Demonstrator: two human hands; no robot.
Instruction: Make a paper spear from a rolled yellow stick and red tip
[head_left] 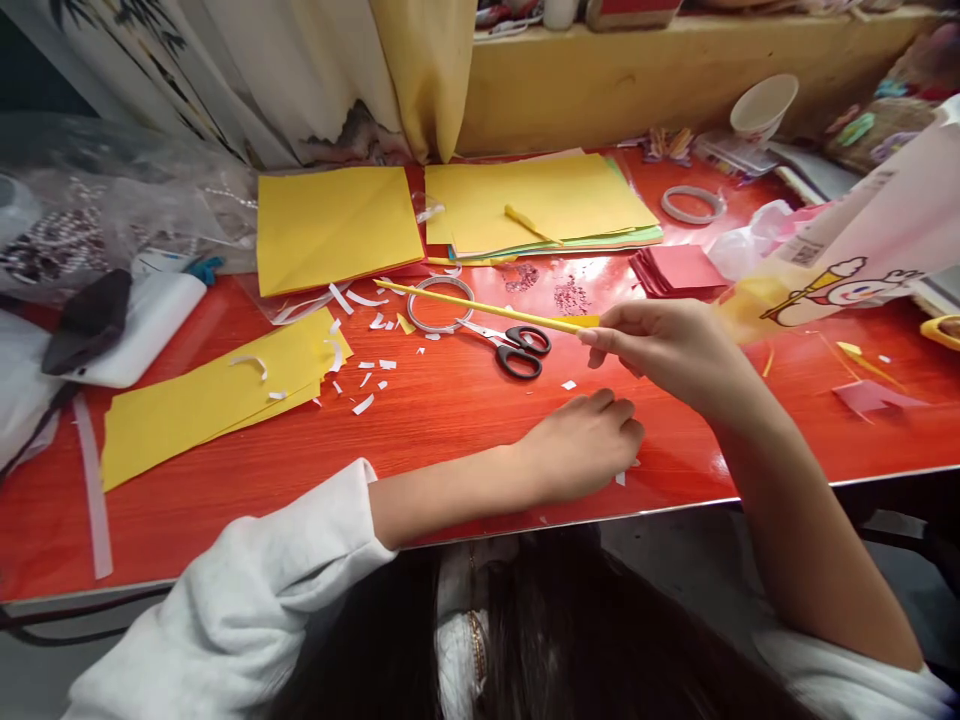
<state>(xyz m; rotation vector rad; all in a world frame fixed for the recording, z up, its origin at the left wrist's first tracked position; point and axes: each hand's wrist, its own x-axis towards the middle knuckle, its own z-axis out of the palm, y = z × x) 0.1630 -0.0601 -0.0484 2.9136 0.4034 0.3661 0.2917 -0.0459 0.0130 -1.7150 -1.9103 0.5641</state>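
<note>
Dark hair (540,620) is seen nearest, with a white sleeve (247,570) at the left arm. The red table (442,420) is touched near its front edge by the left hand (581,445); its fingers are curled under, and whether anything is clasped in them cannot be told. A thin yellow stick (480,303) is clamped at one end between the thumb and fingers of the right hand (667,345), which is raised over the table; the far end is pointed leftward, above a tape roll (411,312). Beneath the stick, scissors (502,341) are laid with their blades parted slightly and their tips at the roll. White scraps (364,404) are scattered to the left, some on the yellow strips (202,400). Farther back, yellow sheets (337,225) are set beside a paper stack (517,195), on which a shorter yellow roll (531,224) is laid. To the right of the stack, a pile of red squares (682,270) is placed, with a second tape ring (667,207) behind it. Beyond the right hand, a printed bag (862,240) is propped, and a white cup (763,105) is seen at the back.
</note>
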